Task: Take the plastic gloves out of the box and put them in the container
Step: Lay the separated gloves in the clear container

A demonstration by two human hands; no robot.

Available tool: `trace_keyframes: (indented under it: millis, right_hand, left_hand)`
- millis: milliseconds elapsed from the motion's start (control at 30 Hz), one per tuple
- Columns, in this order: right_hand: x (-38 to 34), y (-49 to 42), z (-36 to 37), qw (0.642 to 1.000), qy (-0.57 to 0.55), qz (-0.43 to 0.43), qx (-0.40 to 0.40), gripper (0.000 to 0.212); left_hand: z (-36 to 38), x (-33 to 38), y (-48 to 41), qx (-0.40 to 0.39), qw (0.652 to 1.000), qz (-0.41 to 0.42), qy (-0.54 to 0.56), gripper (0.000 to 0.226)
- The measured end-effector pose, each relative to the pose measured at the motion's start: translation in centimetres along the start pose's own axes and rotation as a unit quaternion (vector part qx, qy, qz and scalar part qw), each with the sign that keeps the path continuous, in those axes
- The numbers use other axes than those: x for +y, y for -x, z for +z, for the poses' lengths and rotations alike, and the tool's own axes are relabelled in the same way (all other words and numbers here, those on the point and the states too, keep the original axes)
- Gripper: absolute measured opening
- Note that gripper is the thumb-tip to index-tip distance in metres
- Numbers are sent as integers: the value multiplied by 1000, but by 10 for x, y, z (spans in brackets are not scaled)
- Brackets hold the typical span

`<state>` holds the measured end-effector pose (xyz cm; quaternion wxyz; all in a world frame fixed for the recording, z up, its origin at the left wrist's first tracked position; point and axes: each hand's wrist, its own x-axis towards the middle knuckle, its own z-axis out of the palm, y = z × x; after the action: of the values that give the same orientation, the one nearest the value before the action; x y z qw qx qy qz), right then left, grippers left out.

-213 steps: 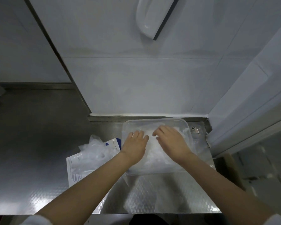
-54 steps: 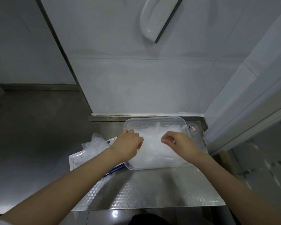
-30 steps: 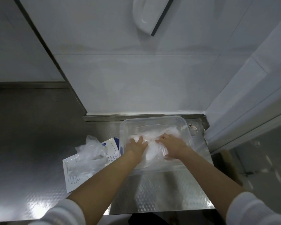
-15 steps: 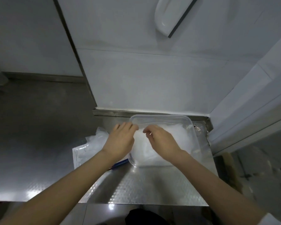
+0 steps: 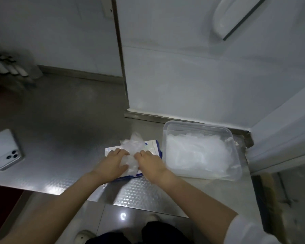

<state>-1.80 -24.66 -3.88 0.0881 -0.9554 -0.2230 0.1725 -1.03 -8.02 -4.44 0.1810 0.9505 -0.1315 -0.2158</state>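
A flat white and blue glove box (image 5: 151, 146) lies on the steel counter, left of a clear plastic container (image 5: 236, 175). The container holds a heap of thin clear plastic gloves (image 5: 195, 152). A crumpled bunch of clear gloves (image 5: 133, 147) sticks up out of the box. My left hand (image 5: 111, 164) rests on the box at the bunch's left side, and my right hand (image 5: 151, 163) presses at its right side. Both hands have their fingers on the bunch between them. The near part of the box is hidden under my hands.
A white phone (image 5: 4, 150) lies face down at the counter's left. The steel counter (image 5: 60, 131) ends in a front edge just below my wrists. White wall panels stand behind, and a white cabinet side stands right of the container. My shoes show on the floor below.
Both hands have left the container and moved left onto the glove box. The camera has swung left, which brings the phone into view.
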Motion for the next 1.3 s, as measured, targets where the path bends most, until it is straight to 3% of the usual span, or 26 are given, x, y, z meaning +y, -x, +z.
trace_keyframes:
  millis: [133,367,567,800,1000,1100,1300]
  right_hand:
    - [-5,-5,-14,1000,1,25,-14,25]
    - [2,-9,-21,998,-45,37,-17,32]
    - [3,-4,-36,977,-163,84,113,24]
    - [16,0,-52,929,-255,132,233,30]
    - [22,10,-102,864,-326,119,364,26]
    - [32,18,-114,876,-320,98,347,27]
    - [39,40,-123,932,-260,43,248,22]
  left_hand:
    - [1,-5,2,-1,1000,18,-3,51]
    - [3,-13,-5,11,1000,21,9,50]
    - [6,-18,-10,16,1000,20,-1,45]
    - [11,-24,-12,31,998,45,6,44]
    - [3,-20,-13,-46,996,52,-54,50]
    - [-24,-9,-13,-71,997,39,14,59]
    - [-91,56,0,56,965,79,245,86]
